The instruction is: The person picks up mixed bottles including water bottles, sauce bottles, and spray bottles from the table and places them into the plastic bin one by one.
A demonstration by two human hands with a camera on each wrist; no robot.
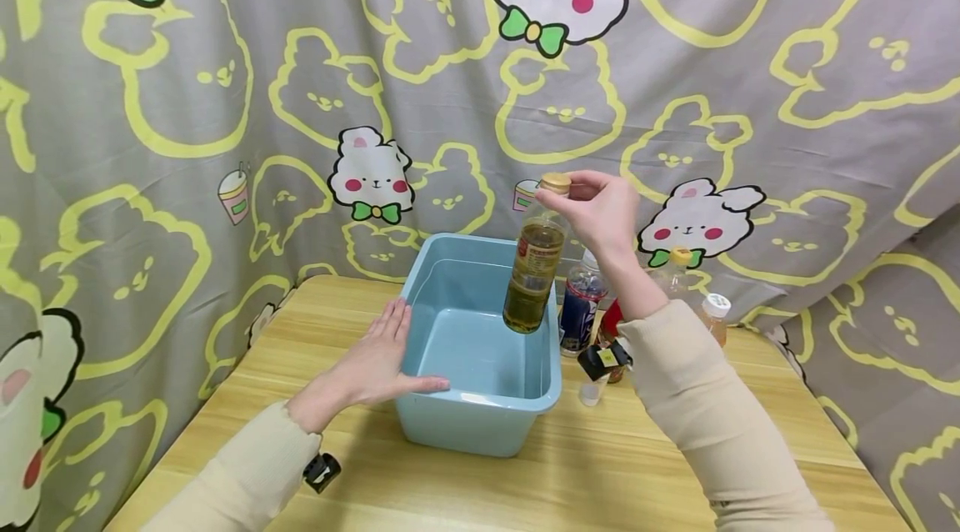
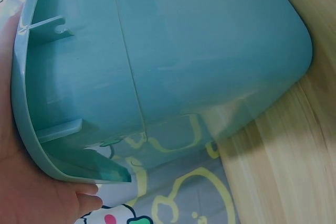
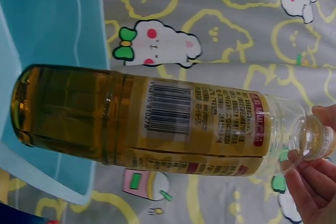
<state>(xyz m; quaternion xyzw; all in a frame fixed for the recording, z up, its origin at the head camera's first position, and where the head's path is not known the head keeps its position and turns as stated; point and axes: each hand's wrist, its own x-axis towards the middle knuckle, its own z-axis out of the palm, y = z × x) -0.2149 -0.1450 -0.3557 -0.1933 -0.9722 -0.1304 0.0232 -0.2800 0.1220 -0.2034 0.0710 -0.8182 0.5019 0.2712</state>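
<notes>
1. A person's right hand (image 1: 600, 203) holds up a clear plastic bottle of golden-brown liquid (image 1: 534, 273) from above, thumb and fingers pinching its yellow cap and neck. The wrist bends down into a forearm that reaches in from the right.

2. The bottle, its lower end angled to the left, hangs over the right side of a light blue, rectangular plastic bin (image 1: 480, 424); whether its base dips below the rim cannot be told.

3. The left hand (image 1: 378, 357) rests on the bin's near left corner, fingers straight and lying close together across the left rim, thumb spread apart along the front edge.

4. Cream sleeves (image 1: 697, 399) cover both forearms, and a small black device (image 1: 322, 472) sits at the left cuff.

5. The bin stands on a pale wood-grain table (image 1: 360, 490). To its right are a white-capped bottle with a dark blue label (image 1: 579, 315) and other bottles, partly hidden by the right arm.

6. Behind, gray fabric printed with yellow outlines and white cartoon animals in green bows (image 1: 442, 98) hangs in folds around the table.
</notes>
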